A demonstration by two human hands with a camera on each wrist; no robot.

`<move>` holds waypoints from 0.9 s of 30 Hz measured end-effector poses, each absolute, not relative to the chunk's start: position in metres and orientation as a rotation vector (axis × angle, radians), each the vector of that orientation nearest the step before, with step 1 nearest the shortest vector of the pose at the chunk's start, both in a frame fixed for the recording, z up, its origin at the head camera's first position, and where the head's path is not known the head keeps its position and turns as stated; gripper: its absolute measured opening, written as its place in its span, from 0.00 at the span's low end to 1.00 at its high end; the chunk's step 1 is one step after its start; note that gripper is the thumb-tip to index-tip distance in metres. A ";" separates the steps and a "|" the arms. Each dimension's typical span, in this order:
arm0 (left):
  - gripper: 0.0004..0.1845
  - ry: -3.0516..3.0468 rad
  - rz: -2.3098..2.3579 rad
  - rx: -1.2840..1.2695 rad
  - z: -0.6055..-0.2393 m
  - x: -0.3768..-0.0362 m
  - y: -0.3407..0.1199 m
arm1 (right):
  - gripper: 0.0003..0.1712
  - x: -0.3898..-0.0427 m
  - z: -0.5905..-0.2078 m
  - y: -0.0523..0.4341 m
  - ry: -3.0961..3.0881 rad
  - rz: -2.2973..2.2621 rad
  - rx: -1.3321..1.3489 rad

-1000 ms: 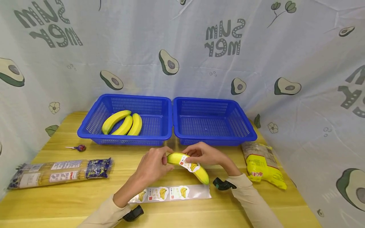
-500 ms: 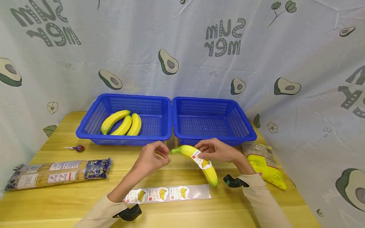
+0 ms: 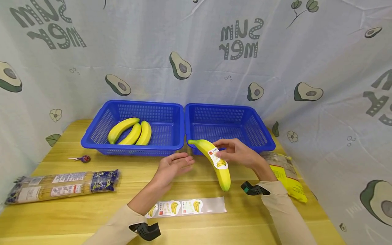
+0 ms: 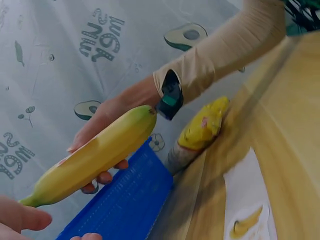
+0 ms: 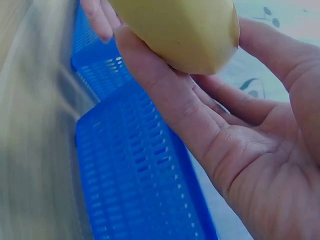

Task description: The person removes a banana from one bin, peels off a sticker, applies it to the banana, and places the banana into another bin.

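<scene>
Curtain (image 3: 147, 51): evenly, brightly lit in the head view; greyer, dimmer in the left wrist view.
Tabletop (image 3: 251, 224): soft sheen in the head view; dark diagonal shadow in the left wrist view; streaky blur in the right.
Sticker strip (image 3: 211, 206): whitish glare, bare end.
Held banana (image 5: 175, 35): near the right wrist lens, detail soft.
Avocado print (image 3: 379, 202): stretched at frame edge.

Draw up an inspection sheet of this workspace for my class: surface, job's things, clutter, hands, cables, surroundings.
Surface: wood-look table.
Job's things: banana bearing a sticker; three bananas in the left basket; right basket, nothing seen inside; sticker strip on the table.
Clutter: lollipop and long packet at left; yellow bag at right.
Hands: right hand grips the stickered banana; left hand open near its stem.
Cables: nothing seen.
Surroundings: avocado-print curtain behind.
</scene>
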State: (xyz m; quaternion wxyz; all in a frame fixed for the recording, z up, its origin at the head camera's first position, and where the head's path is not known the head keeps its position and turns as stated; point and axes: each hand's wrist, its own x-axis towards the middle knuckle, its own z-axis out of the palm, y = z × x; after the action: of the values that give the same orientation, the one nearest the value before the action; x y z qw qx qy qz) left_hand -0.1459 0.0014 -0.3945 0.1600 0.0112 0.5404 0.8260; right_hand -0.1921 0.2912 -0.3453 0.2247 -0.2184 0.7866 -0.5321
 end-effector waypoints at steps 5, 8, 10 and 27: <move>0.23 1.382 2.456 -0.046 -0.397 -0.148 0.013 | 0.29 -0.196 -0.341 0.289 2.217 -1.484 -0.535; 0.23 1.314 2.508 -0.107 -0.396 -0.151 0.019 | 0.31 -0.198 -0.338 0.288 2.267 -1.482 -0.503; 0.22 1.275 2.539 -0.142 -0.396 -0.154 0.024 | 0.32 -0.201 -0.336 0.287 2.306 -1.482 -0.489; 0.03 1.058 2.706 -0.324 -0.396 -0.174 0.042 | 0.35 -0.234 -0.314 0.274 2.393 -1.544 -0.405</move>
State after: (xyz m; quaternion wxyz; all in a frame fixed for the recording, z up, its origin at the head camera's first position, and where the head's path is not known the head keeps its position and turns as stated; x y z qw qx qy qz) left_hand -0.1743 0.0420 -0.3961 0.1089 -0.1100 0.3599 0.9201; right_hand -0.2341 0.2736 -0.3137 0.1321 -0.1394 0.8247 -0.5320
